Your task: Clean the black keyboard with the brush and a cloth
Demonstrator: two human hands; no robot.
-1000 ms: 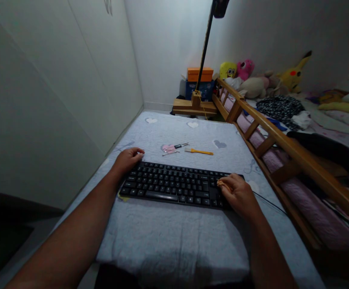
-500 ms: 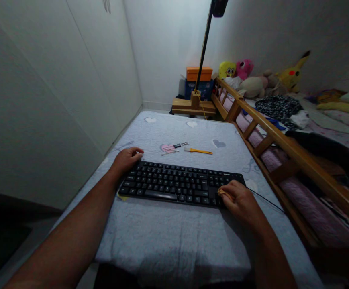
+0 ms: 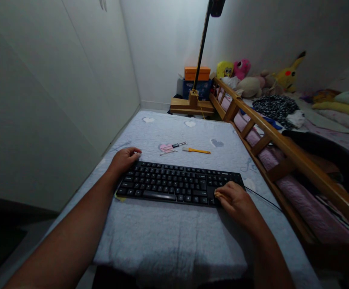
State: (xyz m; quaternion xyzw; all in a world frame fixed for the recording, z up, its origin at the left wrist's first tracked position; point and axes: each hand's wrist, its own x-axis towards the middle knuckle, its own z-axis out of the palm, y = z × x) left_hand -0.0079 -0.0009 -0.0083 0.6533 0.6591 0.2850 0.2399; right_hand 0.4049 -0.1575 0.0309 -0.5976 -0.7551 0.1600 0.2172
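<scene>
A black keyboard [image 3: 168, 182] lies flat on the covered table, its cable running off to the right. My left hand [image 3: 126, 159] is closed at the keyboard's far left corner, gripping the edge, with the fingertips past its far side. In my right hand [image 3: 233, 196] a small tan cloth [image 3: 219, 195] is pinched, pressed to the keys at the right end; most of it is hidden by the fingers. Beyond the keyboard lie a yellow-handled brush [image 3: 198, 151], a dark-handled metal-tipped tool [image 3: 178, 145] and thin cotton swabs [image 3: 168, 152].
A pale blue cloth with hearts [image 3: 168, 228] covers the table. Along the right runs a wooden bed rail [image 3: 267, 127], with plush toys [image 3: 249, 86] behind it. A white cabinet [image 3: 56, 80] stands left; a wooden stand [image 3: 192, 105] with a black pole is at the far end.
My right hand with the cloth has shifted slightly left over the keys. The whole view has drifted a little; my left hand keeps its place on the keyboard corner.
</scene>
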